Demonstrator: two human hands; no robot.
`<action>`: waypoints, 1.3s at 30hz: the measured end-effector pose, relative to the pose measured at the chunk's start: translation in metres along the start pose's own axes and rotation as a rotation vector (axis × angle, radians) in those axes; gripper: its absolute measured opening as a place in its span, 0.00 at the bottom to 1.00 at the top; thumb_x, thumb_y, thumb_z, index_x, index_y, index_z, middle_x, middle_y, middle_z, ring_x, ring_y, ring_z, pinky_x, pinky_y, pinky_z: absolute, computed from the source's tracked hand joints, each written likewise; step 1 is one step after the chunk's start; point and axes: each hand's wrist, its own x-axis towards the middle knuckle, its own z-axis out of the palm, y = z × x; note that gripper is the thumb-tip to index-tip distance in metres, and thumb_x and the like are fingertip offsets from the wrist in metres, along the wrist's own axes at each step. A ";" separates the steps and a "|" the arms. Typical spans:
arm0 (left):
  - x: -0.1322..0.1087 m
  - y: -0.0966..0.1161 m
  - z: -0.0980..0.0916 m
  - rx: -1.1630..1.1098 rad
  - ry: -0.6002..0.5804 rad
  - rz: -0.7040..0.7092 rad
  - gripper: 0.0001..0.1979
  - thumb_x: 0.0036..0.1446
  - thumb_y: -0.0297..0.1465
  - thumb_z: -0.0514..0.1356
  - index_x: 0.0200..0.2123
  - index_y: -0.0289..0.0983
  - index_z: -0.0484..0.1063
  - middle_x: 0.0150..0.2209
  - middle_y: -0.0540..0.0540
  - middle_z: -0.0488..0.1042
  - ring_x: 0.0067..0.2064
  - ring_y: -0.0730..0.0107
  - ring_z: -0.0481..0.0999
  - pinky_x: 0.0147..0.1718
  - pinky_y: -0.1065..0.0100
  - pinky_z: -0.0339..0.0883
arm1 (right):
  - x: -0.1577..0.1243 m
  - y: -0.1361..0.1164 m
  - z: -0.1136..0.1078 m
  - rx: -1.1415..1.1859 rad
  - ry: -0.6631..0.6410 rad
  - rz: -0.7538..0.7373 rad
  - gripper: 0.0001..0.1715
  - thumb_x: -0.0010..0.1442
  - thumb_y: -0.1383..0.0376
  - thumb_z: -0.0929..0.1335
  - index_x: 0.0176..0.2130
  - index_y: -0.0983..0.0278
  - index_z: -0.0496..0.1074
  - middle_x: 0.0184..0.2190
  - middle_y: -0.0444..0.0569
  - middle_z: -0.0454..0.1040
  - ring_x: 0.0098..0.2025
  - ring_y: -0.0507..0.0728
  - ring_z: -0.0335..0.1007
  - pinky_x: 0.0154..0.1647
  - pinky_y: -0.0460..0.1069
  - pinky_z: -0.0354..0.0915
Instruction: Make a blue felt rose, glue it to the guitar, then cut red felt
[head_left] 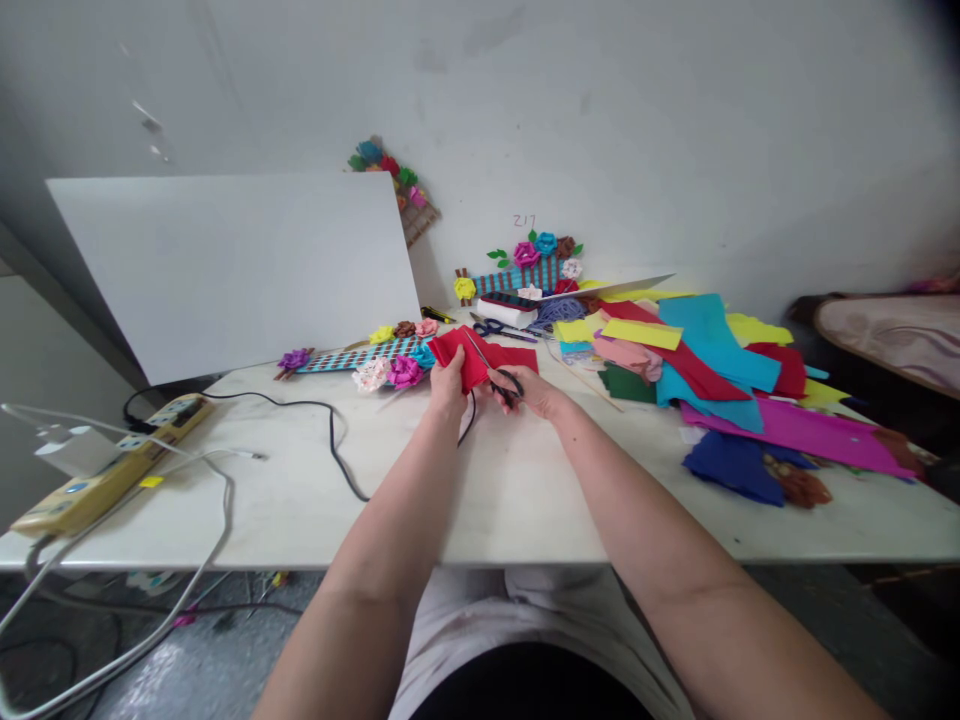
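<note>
My left hand [448,382] is closed on a folded piece of red paper [469,368], holding it up over the middle of the table. In my right hand [531,391] is a pair of scissors [504,385] with dark handles, its blades lying against the red paper. Another strip of red paper [525,357] lies just behind my hands. To the left of the paper is a woven blue-and-brown piece [349,356] trimmed with paper flowers, including a magenta flower [406,372] and a white speckled one [372,375].
Coloured paper sheets [720,340] are heaped on the right. A second pair of scissors [496,327] lies behind the red strip. A yellow power strip [112,468] with cables occupies the left, and a black cable [334,440] crosses the table [525,510]. A white board [240,270] leans at the back.
</note>
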 end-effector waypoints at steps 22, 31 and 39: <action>-0.002 0.003 0.001 0.032 0.045 -0.017 0.08 0.49 0.27 0.65 0.34 0.32 0.71 0.28 0.46 0.76 0.27 0.71 0.76 0.32 0.70 0.71 | 0.000 0.000 0.003 0.004 0.011 -0.026 0.26 0.52 0.45 0.67 0.26 0.66 0.64 0.16 0.40 0.65 0.14 0.47 0.61 0.10 0.42 0.51; -0.001 0.002 0.000 0.009 0.040 -0.014 0.05 0.51 0.25 0.63 0.32 0.33 0.70 0.27 0.47 0.75 0.25 0.73 0.74 0.30 0.71 0.71 | 0.002 0.002 0.002 -0.023 0.012 -0.029 0.24 0.52 0.47 0.67 0.26 0.65 0.63 0.16 0.39 0.64 0.14 0.47 0.60 0.10 0.42 0.50; 0.000 0.002 -0.001 0.023 0.050 -0.018 0.07 0.49 0.26 0.65 0.32 0.33 0.70 0.28 0.47 0.75 0.26 0.72 0.75 0.30 0.70 0.71 | 0.003 0.004 0.002 -0.036 0.012 -0.024 0.22 0.54 0.50 0.67 0.26 0.65 0.63 0.16 0.39 0.64 0.13 0.46 0.61 0.10 0.42 0.49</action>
